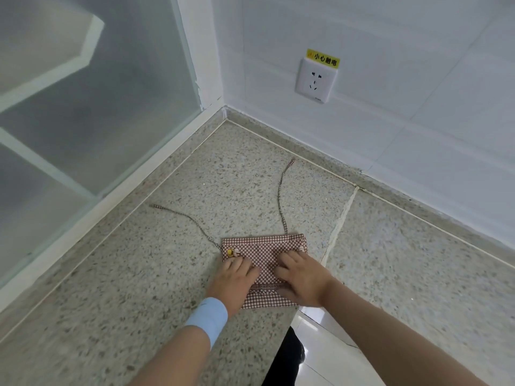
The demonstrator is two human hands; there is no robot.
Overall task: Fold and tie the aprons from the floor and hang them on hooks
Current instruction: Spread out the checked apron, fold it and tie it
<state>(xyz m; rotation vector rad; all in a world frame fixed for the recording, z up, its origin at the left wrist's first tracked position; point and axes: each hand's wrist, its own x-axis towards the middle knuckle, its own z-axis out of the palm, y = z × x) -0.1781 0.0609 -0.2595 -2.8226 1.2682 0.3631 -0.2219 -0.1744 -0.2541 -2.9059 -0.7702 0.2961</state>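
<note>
Folded apron (264, 254) lower centre of frame, on floor (139, 274), long axis left-right. My left hand (234, 282), right hand (301, 280) both flat on it, fingers straight, gripping nothing. Ties next I reckon: left tie (184, 218) trails upper left, right tie (280, 196) straight up, each nearer same-side hand.

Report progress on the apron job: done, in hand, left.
Done: the checked apron lies folded into a rectangle on the floor. In hand: left hand and right hand press it flat. Left: both ties trail loose; tying and hanging remain.
</note>
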